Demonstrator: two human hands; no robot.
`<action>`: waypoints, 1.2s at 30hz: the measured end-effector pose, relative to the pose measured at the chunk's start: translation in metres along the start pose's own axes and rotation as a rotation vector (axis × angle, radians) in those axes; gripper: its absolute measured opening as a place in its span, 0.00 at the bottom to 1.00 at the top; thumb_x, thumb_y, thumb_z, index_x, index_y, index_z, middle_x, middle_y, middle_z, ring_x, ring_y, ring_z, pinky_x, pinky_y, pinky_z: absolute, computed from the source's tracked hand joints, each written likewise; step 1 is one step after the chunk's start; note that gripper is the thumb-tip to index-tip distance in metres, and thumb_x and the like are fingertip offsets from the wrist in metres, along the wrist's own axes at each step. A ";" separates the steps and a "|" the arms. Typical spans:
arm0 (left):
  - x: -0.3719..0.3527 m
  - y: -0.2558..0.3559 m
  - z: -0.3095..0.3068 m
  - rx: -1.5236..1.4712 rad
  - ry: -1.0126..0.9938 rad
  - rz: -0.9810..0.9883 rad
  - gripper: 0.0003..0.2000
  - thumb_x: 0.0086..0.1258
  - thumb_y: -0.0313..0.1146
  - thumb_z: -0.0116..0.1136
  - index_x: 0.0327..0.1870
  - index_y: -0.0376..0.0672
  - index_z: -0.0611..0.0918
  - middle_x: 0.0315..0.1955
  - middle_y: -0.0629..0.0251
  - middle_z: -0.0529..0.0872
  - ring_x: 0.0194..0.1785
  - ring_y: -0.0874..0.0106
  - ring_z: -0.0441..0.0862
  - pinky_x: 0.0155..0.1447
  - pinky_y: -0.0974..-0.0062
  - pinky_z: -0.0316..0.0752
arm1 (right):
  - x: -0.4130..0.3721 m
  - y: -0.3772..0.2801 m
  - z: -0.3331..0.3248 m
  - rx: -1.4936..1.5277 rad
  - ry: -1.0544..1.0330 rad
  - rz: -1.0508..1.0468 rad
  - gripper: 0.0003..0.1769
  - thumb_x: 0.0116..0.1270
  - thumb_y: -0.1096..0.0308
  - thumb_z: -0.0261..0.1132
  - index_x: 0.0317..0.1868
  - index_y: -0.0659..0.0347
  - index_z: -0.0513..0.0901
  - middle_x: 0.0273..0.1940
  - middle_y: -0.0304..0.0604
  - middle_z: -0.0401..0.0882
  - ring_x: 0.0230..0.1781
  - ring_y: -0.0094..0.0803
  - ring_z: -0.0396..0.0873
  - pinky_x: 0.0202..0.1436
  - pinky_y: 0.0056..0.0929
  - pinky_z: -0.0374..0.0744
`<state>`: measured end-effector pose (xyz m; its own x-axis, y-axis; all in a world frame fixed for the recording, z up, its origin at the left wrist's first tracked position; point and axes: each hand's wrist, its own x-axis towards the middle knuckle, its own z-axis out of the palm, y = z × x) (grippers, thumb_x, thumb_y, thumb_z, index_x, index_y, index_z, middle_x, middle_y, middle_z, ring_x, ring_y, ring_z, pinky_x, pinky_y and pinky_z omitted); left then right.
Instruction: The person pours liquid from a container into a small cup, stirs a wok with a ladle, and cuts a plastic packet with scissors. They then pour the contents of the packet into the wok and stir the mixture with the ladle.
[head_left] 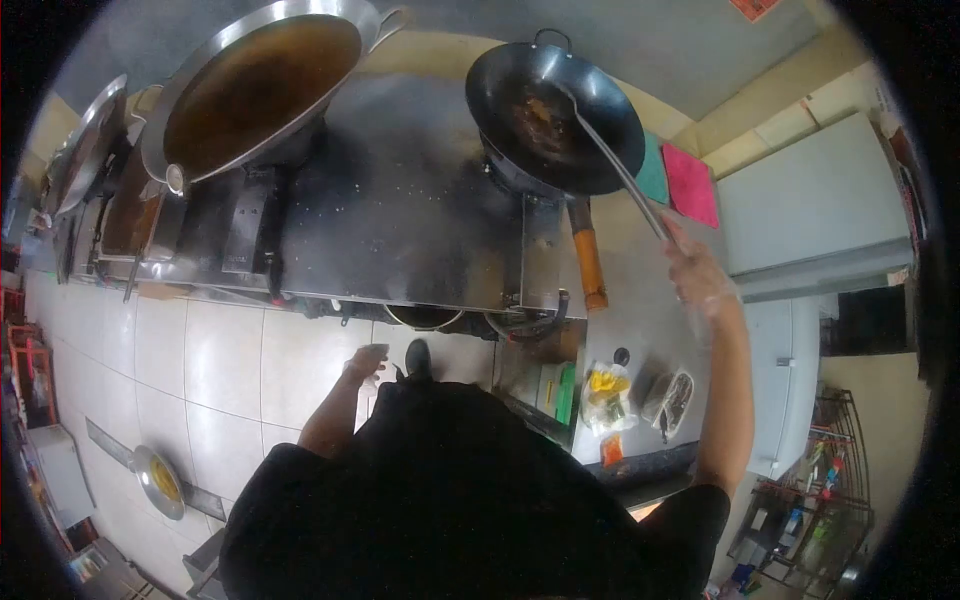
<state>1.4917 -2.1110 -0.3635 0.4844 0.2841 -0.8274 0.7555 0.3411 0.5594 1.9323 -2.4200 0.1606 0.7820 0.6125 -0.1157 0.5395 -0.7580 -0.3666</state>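
My right hand [700,280], in what looks like a clear plastic glove, is closed round the end of a long-handled metal cooking utensil [622,168]. Its far end dips into a dark wok [612,110], where a little brown food [540,122] lies at the bottom; the shape of the utensil's head is unclear. A wooden handle [590,270] sticks out from the wok toward me. Low beside my body, my left hand [368,362] hangs empty over the floor, its fingers loosely bent and apart, touching nothing.
A large metal pan of brown liquid [265,95] stands left on the steel stove top [400,210]. Pink [690,185] and teal cloths lie right of the wok. Bagged yellow food [607,388] and a plastic-wrapped container [668,400] sit on the right counter. A white cabinet [815,195] stands beyond.
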 end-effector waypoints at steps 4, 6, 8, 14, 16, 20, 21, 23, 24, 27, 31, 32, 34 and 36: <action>0.002 -0.062 -0.010 -0.083 -0.027 -0.159 0.23 0.74 0.54 0.60 0.62 0.50 0.81 0.45 0.64 0.86 0.40 0.69 0.83 0.38 0.60 0.81 | 0.011 -0.001 0.001 0.737 -0.208 0.588 0.25 0.80 0.45 0.55 0.71 0.39 0.74 0.23 0.31 0.66 0.13 0.18 0.61 0.14 0.21 0.61; 0.008 -0.086 -0.014 -0.084 -0.072 -0.290 0.20 0.74 0.52 0.61 0.58 0.51 0.83 0.42 0.64 0.85 0.39 0.69 0.83 0.37 0.59 0.81 | 0.047 0.050 0.024 0.800 -0.364 0.649 0.25 0.80 0.44 0.55 0.71 0.40 0.74 0.24 0.32 0.68 0.13 0.17 0.61 0.14 0.21 0.60; -0.003 -0.092 -0.016 -0.113 -0.077 -0.264 0.19 0.74 0.48 0.61 0.58 0.47 0.82 0.41 0.64 0.84 0.39 0.68 0.82 0.37 0.60 0.82 | 0.050 0.053 0.029 0.855 -0.527 0.699 0.25 0.80 0.43 0.54 0.70 0.40 0.74 0.25 0.32 0.70 0.13 0.17 0.61 0.14 0.21 0.58; 0.011 -0.109 -0.008 -0.300 -0.099 -0.216 0.23 0.76 0.46 0.58 0.60 0.35 0.79 0.49 0.58 0.86 0.51 0.65 0.84 0.39 0.62 0.84 | 0.029 0.076 0.048 -0.359 0.155 -0.423 0.27 0.83 0.52 0.47 0.77 0.49 0.66 0.50 0.60 0.84 0.47 0.52 0.85 0.53 0.46 0.82; 0.006 -0.096 -0.003 -0.257 -0.072 -0.222 0.23 0.76 0.47 0.59 0.63 0.39 0.78 0.51 0.58 0.86 0.49 0.63 0.85 0.39 0.59 0.83 | -0.007 0.007 0.011 -0.355 -0.091 -0.129 0.27 0.83 0.56 0.44 0.79 0.49 0.61 0.60 0.62 0.79 0.60 0.59 0.77 0.67 0.49 0.72; 0.010 -0.099 0.006 -0.114 -0.042 -0.016 0.25 0.75 0.53 0.59 0.66 0.48 0.78 0.51 0.58 0.86 0.44 0.60 0.86 0.39 0.48 0.81 | -0.024 -0.041 0.003 -0.448 -0.336 0.114 0.29 0.83 0.58 0.44 0.81 0.48 0.56 0.62 0.62 0.78 0.61 0.60 0.77 0.68 0.52 0.73; 0.004 -0.090 0.010 0.008 -0.049 -0.031 0.26 0.74 0.53 0.59 0.66 0.47 0.78 0.51 0.58 0.86 0.44 0.60 0.86 0.39 0.47 0.81 | -0.017 -0.035 0.018 -0.467 -0.284 0.061 0.30 0.83 0.58 0.44 0.81 0.50 0.54 0.59 0.62 0.79 0.59 0.60 0.78 0.67 0.52 0.73; -0.018 -0.070 0.013 0.010 -0.044 -0.116 0.26 0.74 0.54 0.60 0.66 0.47 0.78 0.51 0.58 0.86 0.43 0.61 0.86 0.38 0.48 0.81 | -0.016 -0.019 0.040 -0.478 -0.230 0.008 0.30 0.83 0.57 0.44 0.81 0.51 0.53 0.57 0.62 0.81 0.58 0.60 0.79 0.66 0.53 0.74; -0.017 -0.074 0.009 0.014 -0.040 -0.117 0.26 0.74 0.54 0.60 0.66 0.47 0.78 0.51 0.58 0.86 0.43 0.61 0.86 0.38 0.48 0.81 | -0.019 -0.010 0.045 -0.552 -0.202 -0.042 0.30 0.83 0.57 0.44 0.81 0.51 0.52 0.54 0.62 0.82 0.55 0.60 0.80 0.64 0.53 0.76; -0.013 -0.075 0.006 -0.152 -0.027 -0.123 0.26 0.75 0.53 0.59 0.67 0.47 0.78 0.52 0.57 0.86 0.45 0.61 0.85 0.39 0.54 0.83 | -0.034 -0.040 0.023 -0.673 -0.232 -0.036 0.30 0.83 0.58 0.43 0.81 0.53 0.52 0.49 0.62 0.84 0.52 0.60 0.82 0.60 0.53 0.78; -0.022 -0.077 0.009 -0.106 0.008 -0.138 0.28 0.74 0.54 0.59 0.67 0.47 0.77 0.54 0.57 0.85 0.48 0.59 0.84 0.42 0.48 0.82 | -0.017 -0.034 0.039 -0.595 -0.242 -0.080 0.29 0.83 0.60 0.42 0.81 0.55 0.54 0.48 0.64 0.84 0.51 0.61 0.82 0.59 0.53 0.79; -0.012 -0.086 0.007 -0.090 -0.012 -0.193 0.28 0.74 0.54 0.59 0.67 0.47 0.77 0.54 0.57 0.84 0.49 0.58 0.84 0.43 0.46 0.82 | -0.013 -0.036 0.044 -0.592 -0.243 -0.080 0.29 0.83 0.60 0.42 0.81 0.55 0.54 0.48 0.64 0.84 0.51 0.61 0.82 0.59 0.53 0.79; -0.006 -0.095 0.007 -0.078 -0.029 -0.245 0.28 0.73 0.54 0.59 0.68 0.47 0.76 0.54 0.57 0.84 0.49 0.58 0.84 0.44 0.45 0.81 | -0.006 -0.045 0.052 -0.572 -0.200 0.024 0.29 0.83 0.60 0.42 0.81 0.51 0.56 0.49 0.64 0.83 0.52 0.62 0.81 0.59 0.55 0.78; -0.007 -0.098 0.009 -0.160 -0.010 -0.189 0.28 0.73 0.53 0.58 0.68 0.46 0.76 0.54 0.57 0.84 0.49 0.58 0.84 0.45 0.44 0.81 | -0.019 -0.045 0.042 -0.612 -0.208 0.009 0.29 0.83 0.60 0.42 0.81 0.52 0.56 0.50 0.64 0.83 0.52 0.61 0.81 0.58 0.54 0.79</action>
<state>1.4186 -2.1548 -0.4127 0.3464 0.1928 -0.9181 0.7538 0.5253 0.3947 1.8802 -2.3880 0.1406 0.7437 0.5897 -0.3151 0.6616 -0.7167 0.2204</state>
